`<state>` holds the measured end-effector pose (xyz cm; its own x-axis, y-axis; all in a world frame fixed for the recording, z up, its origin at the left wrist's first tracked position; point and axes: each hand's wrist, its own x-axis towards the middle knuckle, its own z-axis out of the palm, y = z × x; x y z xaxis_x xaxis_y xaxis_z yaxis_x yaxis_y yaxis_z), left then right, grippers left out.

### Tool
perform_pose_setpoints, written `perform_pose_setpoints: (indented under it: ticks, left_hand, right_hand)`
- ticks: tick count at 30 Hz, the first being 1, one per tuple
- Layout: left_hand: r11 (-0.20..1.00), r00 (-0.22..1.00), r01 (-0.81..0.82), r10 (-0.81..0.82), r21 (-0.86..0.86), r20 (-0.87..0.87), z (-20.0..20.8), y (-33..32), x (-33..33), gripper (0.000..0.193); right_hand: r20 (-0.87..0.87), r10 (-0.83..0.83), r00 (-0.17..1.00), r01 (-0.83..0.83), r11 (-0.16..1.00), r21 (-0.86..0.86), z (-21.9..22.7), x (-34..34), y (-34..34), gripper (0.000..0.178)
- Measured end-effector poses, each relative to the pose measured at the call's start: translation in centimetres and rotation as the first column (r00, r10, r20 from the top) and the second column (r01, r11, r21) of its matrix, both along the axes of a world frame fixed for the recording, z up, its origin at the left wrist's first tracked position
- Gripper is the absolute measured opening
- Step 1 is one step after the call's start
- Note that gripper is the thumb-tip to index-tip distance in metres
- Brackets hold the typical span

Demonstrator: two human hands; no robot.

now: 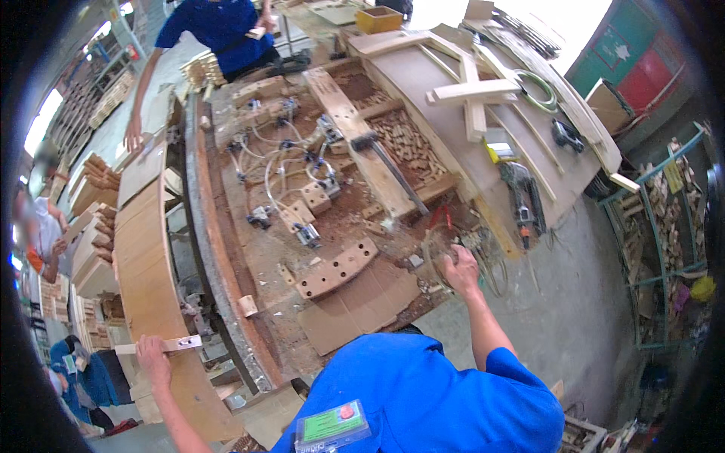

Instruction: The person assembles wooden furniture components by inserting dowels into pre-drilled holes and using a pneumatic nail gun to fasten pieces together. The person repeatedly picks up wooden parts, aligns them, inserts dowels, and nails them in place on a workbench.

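Observation:
My left hand (154,361) is closed over a short pale wooden strip (183,344), which lies crosswise above a long plywood board (143,249). Dark holes show at the strip's right end. Over the workbench's near right edge, my right hand (461,270) has its fingers curled together beside looped clear hoses (434,245). What those fingers hold, if anything, I cannot make out. Between my hands, a curved wooden block with several holes (337,269) rests by a piece of cardboard (359,308). Red-handled pliers (440,217) lie just beyond my right hand.
Pneumatic clamps with tubing (287,162) cover the bench's middle. A wooden beam (362,143) crosses it beside a bin of wood scraps (408,147). Power drill (521,198) and wooden frame (472,90) lie at right. A co-worker in blue (215,34) stands across.

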<state>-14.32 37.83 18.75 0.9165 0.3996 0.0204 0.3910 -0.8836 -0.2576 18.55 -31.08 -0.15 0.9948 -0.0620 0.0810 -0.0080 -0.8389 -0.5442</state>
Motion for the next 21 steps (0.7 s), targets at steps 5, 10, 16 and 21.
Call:
perform_pose_setpoints:
  ticks: [5,10,16,21]
  left_hand:
    - [0.980,0.989,0.143,-0.147,-0.135,-0.015,-0.4,-4.9,0.8,0.030]
    - [0.847,0.924,0.369,-0.379,-0.383,0.053,0.6,-20.1,10.3,0.034]
    - [0.783,0.893,0.350,-0.444,-0.514,-0.068,-5.5,-32.6,16.7,0.032]
    - [0.794,0.909,0.260,-0.393,-0.550,-0.138,-13.0,-37.9,18.9,0.035]
  right_hand:
    - [-0.070,0.025,0.997,-0.018,0.996,0.091,-0.9,1.2,-0.3,0.038]
    - [0.092,0.037,0.995,-0.055,0.978,0.201,-1.1,7.8,0.8,0.033]
    - [0.236,0.161,0.958,-0.175,0.984,0.041,1.0,21.6,3.7,0.029]
    - [-0.161,0.379,0.911,-0.410,0.875,-0.259,-0.1,29.7,6.4,0.031]
